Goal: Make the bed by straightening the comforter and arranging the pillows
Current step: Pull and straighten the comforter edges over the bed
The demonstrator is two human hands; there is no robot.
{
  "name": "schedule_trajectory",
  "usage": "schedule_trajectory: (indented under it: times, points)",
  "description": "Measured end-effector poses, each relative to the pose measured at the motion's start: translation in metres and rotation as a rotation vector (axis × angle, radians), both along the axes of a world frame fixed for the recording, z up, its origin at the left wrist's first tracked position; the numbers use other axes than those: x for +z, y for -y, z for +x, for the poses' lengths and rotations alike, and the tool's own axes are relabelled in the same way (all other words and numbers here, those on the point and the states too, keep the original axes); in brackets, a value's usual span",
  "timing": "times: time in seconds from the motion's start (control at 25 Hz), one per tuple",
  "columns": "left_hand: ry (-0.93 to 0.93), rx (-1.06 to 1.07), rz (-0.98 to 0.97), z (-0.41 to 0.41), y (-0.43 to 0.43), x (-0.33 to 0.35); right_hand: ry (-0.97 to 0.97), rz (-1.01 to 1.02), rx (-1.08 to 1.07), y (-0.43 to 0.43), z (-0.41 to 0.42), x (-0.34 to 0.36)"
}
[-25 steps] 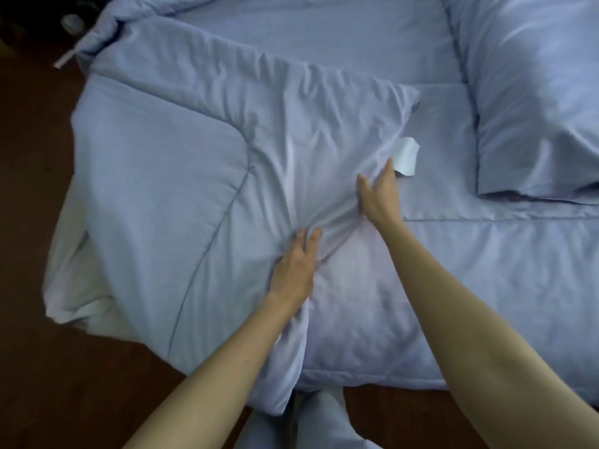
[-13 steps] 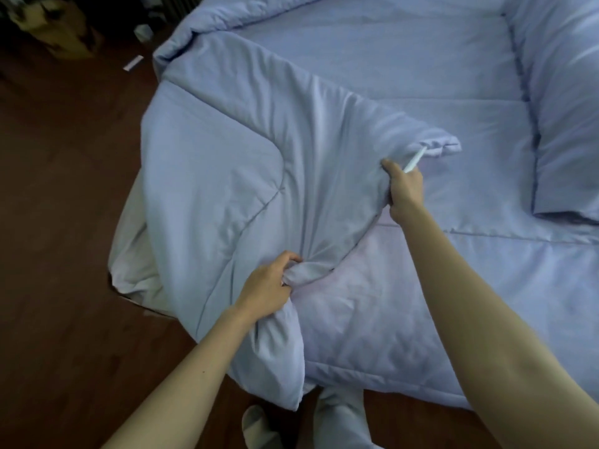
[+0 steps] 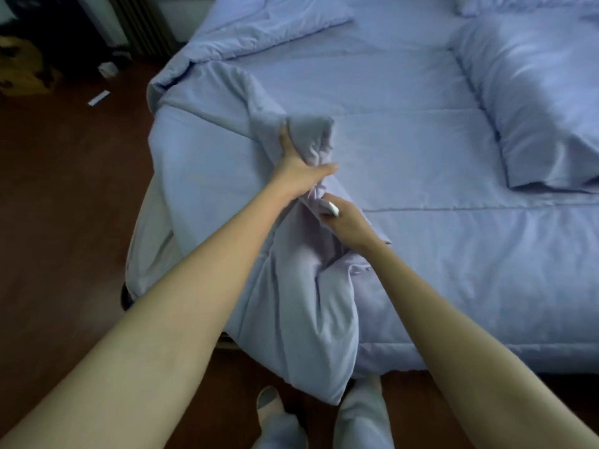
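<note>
A pale blue comforter (image 3: 207,163) lies bunched over the bed's left side and hangs off its near edge. My left hand (image 3: 296,171) grips a gathered fold of it, lifted above the mattress. Just below, my right hand (image 3: 346,223) grips the comforter's corner, where a white tag (image 3: 331,207) shows at my fingers. One blue pillow (image 3: 544,102) lies at the right of the bed. A second pillow (image 3: 291,14) lies at the far side, partly out of view.
The bed (image 3: 405,131) with its blue sheet fills the right and middle. Dark wooden floor (image 3: 64,205) runs along the left. Small clutter and a paper strip (image 3: 99,98) lie on the floor at the far left. My feet (image 3: 269,406) stand at the bed's near edge.
Both hands came together near the middle, bunching the comforter's folded flap into a lifted clump. My left hand rose and moved right; my right hand drew the tagged corner toward me.
</note>
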State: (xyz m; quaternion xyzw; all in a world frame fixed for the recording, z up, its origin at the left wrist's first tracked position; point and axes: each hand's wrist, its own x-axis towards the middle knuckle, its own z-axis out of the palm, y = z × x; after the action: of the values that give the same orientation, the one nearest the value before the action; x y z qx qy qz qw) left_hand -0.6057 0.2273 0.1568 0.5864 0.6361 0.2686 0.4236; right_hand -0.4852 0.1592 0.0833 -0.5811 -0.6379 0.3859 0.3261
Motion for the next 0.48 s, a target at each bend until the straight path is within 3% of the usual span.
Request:
schedule_trajectory:
  times: [0.08, 0.12, 0.2, 0.24, 0.4, 0.48]
  points:
    - [-0.164, 0.037, 0.002, -0.014, -0.004, -0.004, -0.023, -0.007, -0.1, 0.017, -0.004, 0.0]
    - [-0.207, 0.084, 0.018, -0.025, -0.002, -0.006, 0.063, -0.011, -0.189, 0.027, -0.003, -0.003]
    - [-0.177, 0.186, 0.087, -0.053, -0.002, -0.009, 0.24, -0.122, -0.47, 0.059, -0.002, -0.019]
    - [-0.12, 0.227, 0.113, -0.066, -0.003, -0.009, 0.23, -0.215, -0.602, 0.08, -0.006, -0.029]
    - [-0.046, 0.312, 0.21, -0.107, 0.001, -0.003, -0.327, -0.376, -0.702, 0.143, -0.035, -0.062]
    - [0.019, 0.433, 0.278, -0.133, 0.0, 0.004, -0.363, -0.334, -0.585, 0.147, -0.042, -0.063]
